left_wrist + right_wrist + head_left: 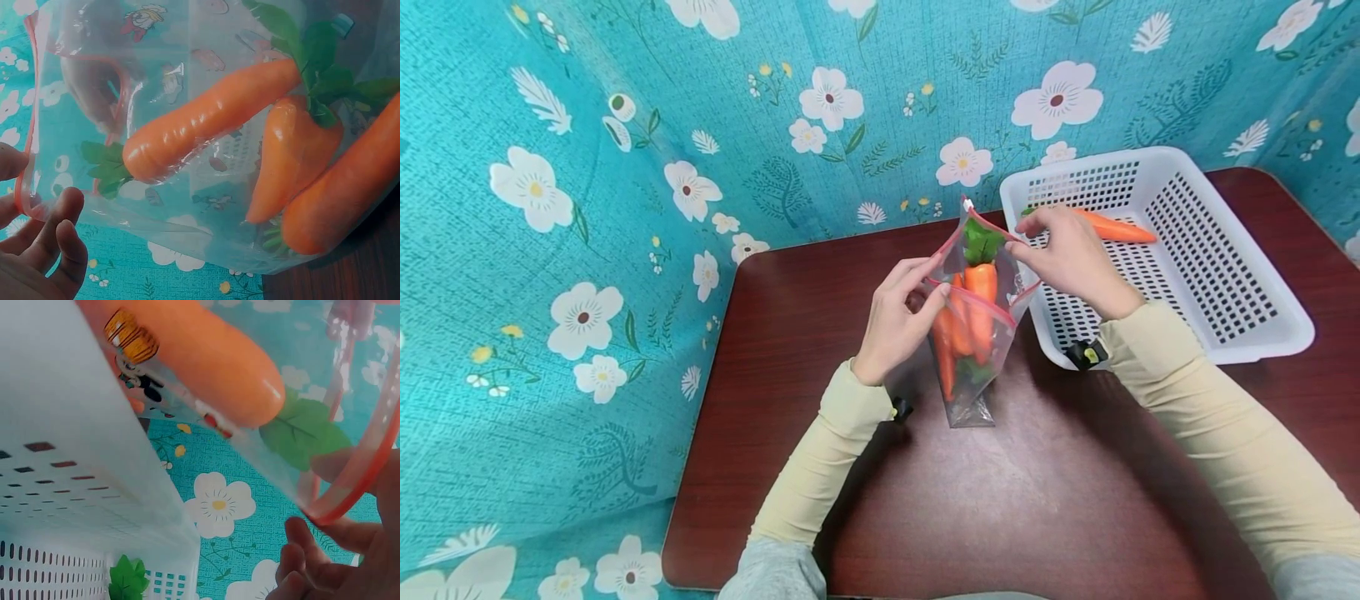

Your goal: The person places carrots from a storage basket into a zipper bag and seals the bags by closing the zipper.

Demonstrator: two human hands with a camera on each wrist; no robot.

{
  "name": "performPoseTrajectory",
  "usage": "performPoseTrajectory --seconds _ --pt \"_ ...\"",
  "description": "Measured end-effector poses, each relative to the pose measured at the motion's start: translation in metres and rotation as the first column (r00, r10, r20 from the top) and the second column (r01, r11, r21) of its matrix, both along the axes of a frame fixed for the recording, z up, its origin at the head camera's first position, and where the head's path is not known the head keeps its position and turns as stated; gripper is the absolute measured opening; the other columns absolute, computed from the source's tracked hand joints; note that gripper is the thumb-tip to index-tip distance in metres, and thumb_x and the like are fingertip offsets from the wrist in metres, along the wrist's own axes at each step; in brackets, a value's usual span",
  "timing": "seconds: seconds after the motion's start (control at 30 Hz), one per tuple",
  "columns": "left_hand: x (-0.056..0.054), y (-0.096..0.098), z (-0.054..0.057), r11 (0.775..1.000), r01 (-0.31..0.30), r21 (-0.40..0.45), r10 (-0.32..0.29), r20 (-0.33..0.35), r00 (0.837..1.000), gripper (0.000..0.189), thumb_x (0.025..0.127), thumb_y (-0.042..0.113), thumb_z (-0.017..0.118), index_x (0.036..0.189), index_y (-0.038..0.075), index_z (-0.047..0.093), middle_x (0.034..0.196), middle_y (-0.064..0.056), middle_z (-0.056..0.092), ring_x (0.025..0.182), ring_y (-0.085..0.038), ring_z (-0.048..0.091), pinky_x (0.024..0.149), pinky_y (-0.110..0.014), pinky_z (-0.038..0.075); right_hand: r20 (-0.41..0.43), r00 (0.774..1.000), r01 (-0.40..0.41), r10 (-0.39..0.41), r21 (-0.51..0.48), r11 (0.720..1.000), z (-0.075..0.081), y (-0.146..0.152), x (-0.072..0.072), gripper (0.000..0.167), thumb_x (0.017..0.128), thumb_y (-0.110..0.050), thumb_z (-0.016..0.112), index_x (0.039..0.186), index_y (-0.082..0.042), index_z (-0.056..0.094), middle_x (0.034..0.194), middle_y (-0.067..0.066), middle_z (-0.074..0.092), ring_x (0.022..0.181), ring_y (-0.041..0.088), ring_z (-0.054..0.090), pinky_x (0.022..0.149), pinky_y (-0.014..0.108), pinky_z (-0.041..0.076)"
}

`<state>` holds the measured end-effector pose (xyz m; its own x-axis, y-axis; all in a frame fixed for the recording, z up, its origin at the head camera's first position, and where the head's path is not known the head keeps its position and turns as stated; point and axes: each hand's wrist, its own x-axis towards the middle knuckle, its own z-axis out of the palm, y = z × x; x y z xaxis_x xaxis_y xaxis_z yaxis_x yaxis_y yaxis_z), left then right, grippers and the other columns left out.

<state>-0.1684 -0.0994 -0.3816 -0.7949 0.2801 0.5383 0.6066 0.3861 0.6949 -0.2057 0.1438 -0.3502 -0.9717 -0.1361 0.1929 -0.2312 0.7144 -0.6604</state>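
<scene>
A clear zip bag (972,415) with a red-edged mouth stands over the table with its mouth spread. Several orange carrots with green leaves (982,287) are inside; the left wrist view shows a carrot (212,119) through the printed plastic. My left hand (901,321) pinches the left side of the red rim. On the opposite side, the thumb and a finger of my right hand (1071,258) grip the rim, beside the basket. In the right wrist view the red zip edge (356,494) passes between the right thumb and fingers (306,550).
At the right stands a white perforated basket (1262,267), close against the bag. Another carrot (1123,228) lies in it, partly behind my right hand. The dark red-brown table (790,350) reaches back to a blue flowered cloth (850,183).
</scene>
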Motion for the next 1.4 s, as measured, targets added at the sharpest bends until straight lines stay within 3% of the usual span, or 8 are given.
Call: performPoseTrajectory --seconds 0.17,0.53,0.8,0.97,1.07,1.17,1.3,1.4 --pt "0.0 0.0 0.0 1.0 -0.002 0.005 0.002 -0.026 1.0 0.04 0.091 0.014 0.064 0.13 0.006 0.06 0.117 -0.01 0.061 0.074 -0.01 0.061 0.062 -0.022 0.047 0.0 1.0 0.007 -0.007 0.021 1.0 0.0 0.002 0.0 0.023 0.091 -0.023 0.059 0.085 -0.002 0.069 0.068 0.01 0.06 0.057 0.022 0.046 0.05 0.031 0.034" --pt "0.002 0.002 -0.001 1.0 0.018 -0.004 -0.018 -0.011 1.0 0.033 0.091 0.013 0.065 0.123 0.006 0.065 0.119 -0.01 0.059 0.076 -0.011 0.06 0.063 -0.025 0.049 0.128 0.992 0.021 -0.013 -0.059 0.998 0.001 0.001 0.0 0.027 0.094 -0.023 0.046 0.093 -0.001 0.063 0.077 0.013 0.074 0.051 0.016 0.066 0.044 0.027 0.042" --pt "0.002 0.001 0.002 0.997 -0.006 0.076 0.01 -0.06 0.998 0.029 0.091 0.009 0.064 0.12 0.006 0.065 0.122 -0.009 0.06 0.075 -0.015 0.061 0.062 -0.026 0.051 0.146 0.989 0.037 -0.026 -0.07 0.997 0.004 0.002 -0.001 0.029 0.094 -0.021 0.042 0.087 0.0 0.062 0.074 0.012 0.073 0.049 0.015 0.059 0.044 0.029 0.041" --pt "0.002 0.002 0.002 0.997 0.044 0.056 -0.043 -0.03 0.999 0.032 0.09 0.008 0.065 0.121 0.005 0.064 0.125 -0.008 0.058 0.076 -0.014 0.061 0.063 -0.024 0.05 0.18 0.983 0.037 -0.022 -0.078 0.996 -0.001 0.004 -0.002 0.031 0.096 -0.023 0.042 0.087 0.0 0.061 0.071 0.011 0.073 0.05 0.013 0.064 0.048 0.027 0.046" --pt "0.001 0.004 0.001 0.996 0.08 0.024 -0.08 0.003 0.997 0.033 0.09 0.01 0.065 0.123 0.005 0.063 0.125 -0.008 0.057 0.076 -0.013 0.06 0.063 -0.023 0.05 0.17 0.985 0.023 -0.007 -0.088 0.996 -0.002 0.003 -0.002 0.031 0.096 -0.024 0.041 0.085 -0.002 0.06 0.073 0.01 0.073 0.052 0.015 0.065 0.048 0.028 0.045" --pt "0.0 0.005 0.001 0.995 0.1 -0.005 -0.1 0.024 0.995 0.035 0.09 0.012 0.066 0.124 0.003 0.062 0.125 -0.009 0.056 0.076 -0.013 0.059 0.064 -0.023 0.05 0.11 0.993 -0.026 0.035 -0.087 0.996 -0.002 -0.001 -0.001 0.027 0.094 -0.023 0.043 0.082 -0.005 0.06 0.072 0.009 0.069 0.054 0.017 0.061 0.049 0.029 0.043" --pt "0.0 0.006 0.0 0.996 0.092 -0.019 -0.091 0.025 0.996 0.034 0.09 0.012 0.065 0.122 -0.001 0.061 0.125 -0.01 0.056 0.077 -0.013 0.059 0.065 -0.023 0.051 0.041 0.995 -0.085 0.088 -0.078 0.993 -0.001 -0.006 0.0 0.024 0.093 -0.022 0.046 0.082 -0.009 0.063 0.069 0.007 0.059 0.057 0.018 0.053 0.051 0.031 0.04" --pt "0.0 0.005 0.0 0.997 0.072 -0.019 -0.071 0.017 0.997 0.034 0.09 0.013 0.065 0.122 0.002 0.062 0.125 -0.01 0.056 0.077 -0.013 0.06 0.065 -0.024 0.052 0.043 0.995 -0.085 0.088 -0.077 0.993 0.0 -0.007 0.001 0.024 0.093 -0.023 0.046 0.083 -0.01 0.064 0.07 0.006 0.057 0.057 0.018 0.05 0.053 0.031 0.039"
